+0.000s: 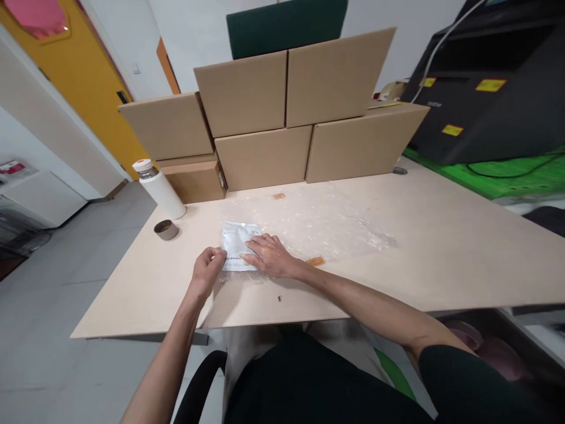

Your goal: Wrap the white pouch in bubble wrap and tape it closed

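A pale blue-white printed pouch (pixel 236 237) lies flat on the left end of a sheet of clear bubble wrap (pixel 326 221). My left hand (pixel 207 270) is closed at the pouch's left edge, thumb and fingertips pinched there; whether it also grips the wrap under it, I cannot tell. Across the right side of the pouch, my right hand (pixel 272 256) rests with its fingers stretched out, covering part of the lettering. A strip of wrap shows below the pouch's near edge. Orange tape pieces (pixel 315 261) stick out by the wrap, one close to my right wrist.
Cardboard boxes (pixel 262 156) are stacked along the back of the table (pixel 441 253). At the left stand a white bottle (pixel 163 191) and a small brown cup (pixel 166 230). A small dark bit (pixel 279 298) lies near the front edge. A black printer (pixel 481 112) stands back right.
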The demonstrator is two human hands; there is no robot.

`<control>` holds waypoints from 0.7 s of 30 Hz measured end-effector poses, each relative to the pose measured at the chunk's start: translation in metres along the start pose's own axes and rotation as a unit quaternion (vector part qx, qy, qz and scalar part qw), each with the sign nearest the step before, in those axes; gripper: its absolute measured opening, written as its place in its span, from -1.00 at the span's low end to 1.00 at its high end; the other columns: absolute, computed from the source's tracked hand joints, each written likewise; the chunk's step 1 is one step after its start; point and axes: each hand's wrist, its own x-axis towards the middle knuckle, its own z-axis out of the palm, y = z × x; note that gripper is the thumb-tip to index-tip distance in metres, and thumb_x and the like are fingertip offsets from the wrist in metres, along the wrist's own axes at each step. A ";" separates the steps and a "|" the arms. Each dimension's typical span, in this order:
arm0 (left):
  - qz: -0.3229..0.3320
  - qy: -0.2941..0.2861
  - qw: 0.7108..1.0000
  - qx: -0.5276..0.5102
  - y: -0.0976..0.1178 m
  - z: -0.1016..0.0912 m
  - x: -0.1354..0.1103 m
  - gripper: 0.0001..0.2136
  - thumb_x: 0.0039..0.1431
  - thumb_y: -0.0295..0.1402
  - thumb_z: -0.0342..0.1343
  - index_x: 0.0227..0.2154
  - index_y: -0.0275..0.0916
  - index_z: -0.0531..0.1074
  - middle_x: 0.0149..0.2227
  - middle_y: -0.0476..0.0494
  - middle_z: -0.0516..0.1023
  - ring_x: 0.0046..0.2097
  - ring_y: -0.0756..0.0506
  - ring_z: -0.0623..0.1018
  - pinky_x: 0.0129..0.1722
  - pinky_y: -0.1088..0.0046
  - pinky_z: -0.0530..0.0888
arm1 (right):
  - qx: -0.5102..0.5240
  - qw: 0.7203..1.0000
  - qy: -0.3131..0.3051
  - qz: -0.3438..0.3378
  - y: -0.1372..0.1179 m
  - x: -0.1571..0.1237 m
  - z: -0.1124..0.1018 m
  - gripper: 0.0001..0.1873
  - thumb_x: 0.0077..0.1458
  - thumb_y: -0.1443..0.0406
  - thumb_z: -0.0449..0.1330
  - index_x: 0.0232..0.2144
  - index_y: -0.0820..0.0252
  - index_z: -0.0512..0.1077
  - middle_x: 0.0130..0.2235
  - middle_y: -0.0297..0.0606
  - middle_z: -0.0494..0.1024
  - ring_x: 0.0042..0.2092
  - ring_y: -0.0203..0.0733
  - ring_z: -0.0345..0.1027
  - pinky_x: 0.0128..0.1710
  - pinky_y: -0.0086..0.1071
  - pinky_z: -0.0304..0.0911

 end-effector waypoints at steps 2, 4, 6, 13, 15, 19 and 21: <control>0.040 -0.006 0.995 -0.091 0.020 0.011 -0.004 -0.73 0.11 -0.06 0.00 -0.42 -0.16 0.20 -0.46 0.04 0.36 -0.44 0.01 0.37 -0.40 0.50 0.35 | 0.074 0.997 0.026 -0.003 0.006 -0.005 -0.004 -0.49 0.34 0.02 -0.07 0.10 0.22 0.39 0.15 0.00 0.38 0.18 0.09 0.15 0.13 0.02 0.04; 0.095 -0.016 0.980 -0.171 0.045 0.027 -0.008 -0.73 0.10 -0.10 0.07 -0.43 -0.16 0.18 -0.39 0.03 0.38 -0.39 0.02 0.38 -0.36 0.51 0.36 | 0.171 0.984 0.057 0.006 0.017 -0.011 -0.010 -0.52 0.31 0.04 0.00 0.10 0.19 0.40 0.15 -0.04 0.40 0.18 0.02 0.18 0.14 -0.07 0.09; 0.150 -0.025 0.973 -0.173 0.070 0.047 -0.011 -0.74 0.14 -0.11 0.06 -0.42 -0.17 0.20 -0.30 -0.03 0.42 -0.30 -0.01 0.43 -0.29 0.49 0.38 | 0.302 0.950 0.069 0.049 0.028 -0.021 -0.018 -0.55 0.26 0.05 0.08 0.05 0.17 0.44 0.01 -0.11 0.49 0.02 -0.10 0.34 -0.02 -0.23 0.26; 0.261 -0.103 0.955 0.094 0.110 0.115 -0.019 -0.62 0.37 -0.12 -0.26 -0.28 -0.18 0.41 -0.15 -0.22 0.50 -0.04 -0.17 0.47 -0.02 0.28 0.35 | 0.634 0.728 0.073 0.251 0.067 -0.068 -0.043 -0.67 -0.07 0.13 0.34 -0.29 0.23 0.50 -0.62 -0.44 0.35 -0.63 -0.45 0.10 -0.66 -0.54 -0.05; 0.254 -0.113 0.947 0.162 0.105 0.129 -0.022 -0.63 0.38 -0.13 -0.24 -0.21 -0.16 0.44 0.01 -0.25 0.48 0.10 -0.21 0.42 0.06 0.20 0.31 | 0.637 0.718 0.085 0.269 0.076 -0.081 -0.048 -0.77 -0.11 0.23 0.33 -0.38 0.26 0.49 -0.58 -0.38 0.41 -0.60 -0.42 0.19 -0.62 -0.52 0.04; 0.238 -0.126 0.931 0.245 0.097 0.144 -0.025 -0.66 0.37 -0.15 -0.16 -0.12 -0.16 0.48 0.22 -0.30 0.35 0.28 -0.29 0.25 0.18 0.02 0.19 | 0.485 0.822 0.082 0.286 0.087 -0.097 -0.058 -0.82 0.01 0.31 0.17 -0.34 0.29 0.51 -0.48 -0.22 0.51 -0.47 -0.26 0.37 -0.45 -0.40 0.26; 0.240 -0.141 0.925 0.257 0.095 0.146 -0.025 -0.65 0.35 -0.15 -0.13 -0.10 -0.17 0.50 0.24 -0.32 0.33 0.31 -0.32 0.21 0.21 -0.03 0.15 | 0.311 0.908 0.139 0.244 0.089 -0.097 -0.062 -0.76 0.11 0.32 0.09 -0.25 0.28 0.52 -0.34 -0.14 0.56 -0.30 -0.16 0.43 -0.26 -0.31 0.32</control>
